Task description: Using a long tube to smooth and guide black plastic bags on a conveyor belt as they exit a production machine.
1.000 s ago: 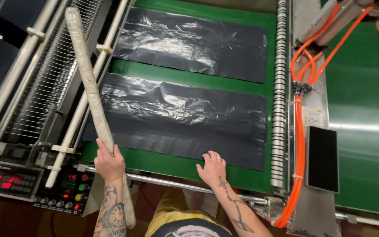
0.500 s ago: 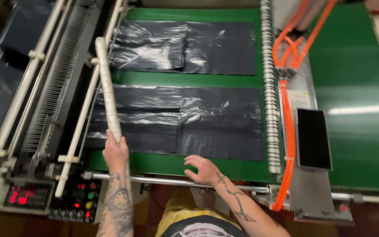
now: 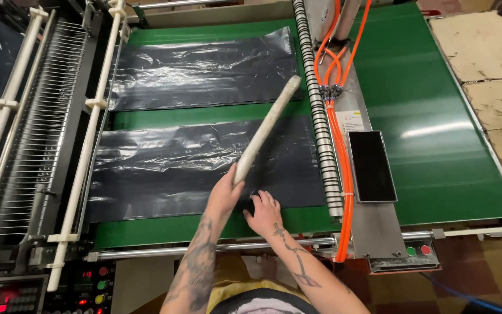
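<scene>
Red digits glow on the control panel [image 3: 7,296] at the near left corner of the machine, and above it white rails [image 3: 82,151] and a rack of thin wires [image 3: 36,128] run away along the left edge; from there the green belt [image 3: 448,104] stretches right, carrying two stacks of dark plastic bags, the far stack [image 3: 204,67] toward the back edge and the near stack [image 3: 169,168] toward the front; over the near stack the left hand [image 3: 223,197] is closed around the lower end of a pale rod [image 3: 265,128], which slants up and right, its far tip near the striped roller [image 3: 316,110]; just beside it the right hand [image 3: 264,213] lies flat, fingers spread and holding nothing, pressing the near right part of the same stack close to the belt's front edge; further right come the orange hoses [image 3: 338,151], a black flat pad [image 3: 372,166] on a metal plate, bare green belt, and worn cardboard [image 3: 495,75] past the right edge. To my eye the rod is being brought across the near stack, and that would go best with the right palm pinning the film so the slippery sheets cannot slide or wrinkle, the grip firm near the rod's end, and its tip kept off the roller and hoses.
</scene>
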